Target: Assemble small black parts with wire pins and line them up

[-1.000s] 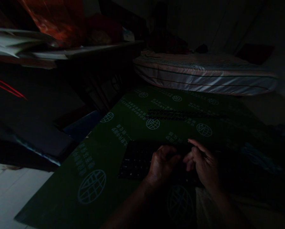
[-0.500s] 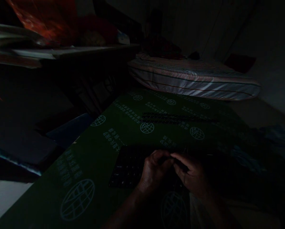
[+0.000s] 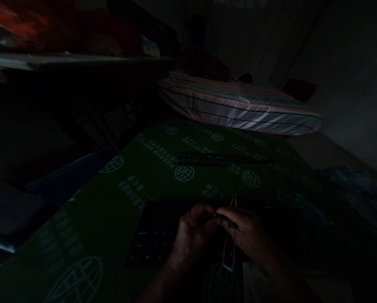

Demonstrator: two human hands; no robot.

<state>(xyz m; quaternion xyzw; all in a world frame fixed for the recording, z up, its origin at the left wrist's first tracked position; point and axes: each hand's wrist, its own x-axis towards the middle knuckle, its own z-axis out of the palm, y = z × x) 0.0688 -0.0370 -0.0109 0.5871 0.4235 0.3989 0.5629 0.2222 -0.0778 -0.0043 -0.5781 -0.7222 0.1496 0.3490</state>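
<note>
The scene is very dark. A black keyboard [image 3: 150,235] lies on the green printed board, under both hands. My left hand [image 3: 190,235] is closed in a pinch above it, fingertips on a small dark piece [image 3: 216,215] that looks like a keycap. Right beside it, my right hand [image 3: 246,229] is closed round a wire keycap puller [image 3: 228,268] with a dark grip; its long wire loop points down toward me and its prongs stick up past the fingers. The fingertips of both hands nearly meet. Behind the keyboard lie thin dark strips [image 3: 207,159], apparently rows of keycaps.
The green board [image 3: 156,181] carries white globe prints. Beyond it stands a striped mattress [image 3: 238,109]. A shelf [image 3: 81,59] with an orange bag [image 3: 21,25] is at upper left. Crumpled cloth [image 3: 349,181] lies at right, with a pale wall behind.
The puller's wire loop now shows below my right hand, where it was hard to see before. Both hands sit slightly lower and further left in view, as the camera has shifted.
</note>
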